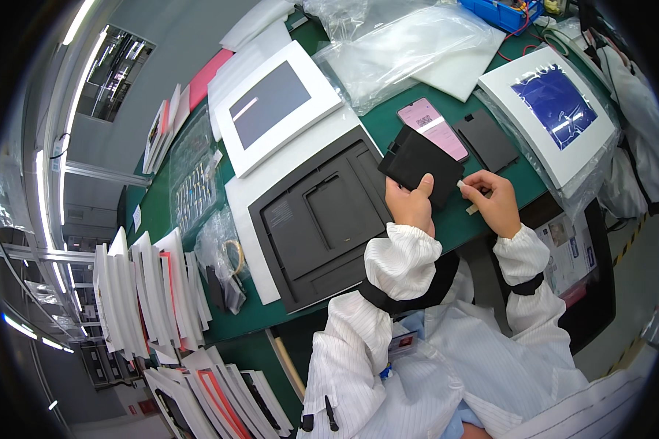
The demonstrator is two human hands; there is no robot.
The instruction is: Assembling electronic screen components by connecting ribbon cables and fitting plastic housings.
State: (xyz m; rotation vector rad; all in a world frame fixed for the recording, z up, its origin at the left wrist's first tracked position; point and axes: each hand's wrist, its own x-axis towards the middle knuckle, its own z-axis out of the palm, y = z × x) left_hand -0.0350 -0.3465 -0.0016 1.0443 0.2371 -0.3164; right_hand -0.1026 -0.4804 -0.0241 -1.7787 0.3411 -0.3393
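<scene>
My left hand (411,205) grips a flat black plastic cover (432,167) by its near left corner, thumb lying on top, and holds it tilted above the bench. At the cover's right edge, my right hand (496,205) is closed in a pinch on a small pale strip (472,209), which shows below its fingers. Whether the strip is fixed to the cover I cannot tell. Partly behind the cover lies a phone (425,121) with a lit pink screen. Beside it rests a dark grey flat panel (487,139). A large black frame back (322,219) lies left of my hands.
A white-bordered frame (267,106) lies at the far left, and another with a blue film (597,124) at the right. Clear plastic bags (403,51) and a blue bin (501,14) are at the back. White frames (154,293) stand stacked along the left.
</scene>
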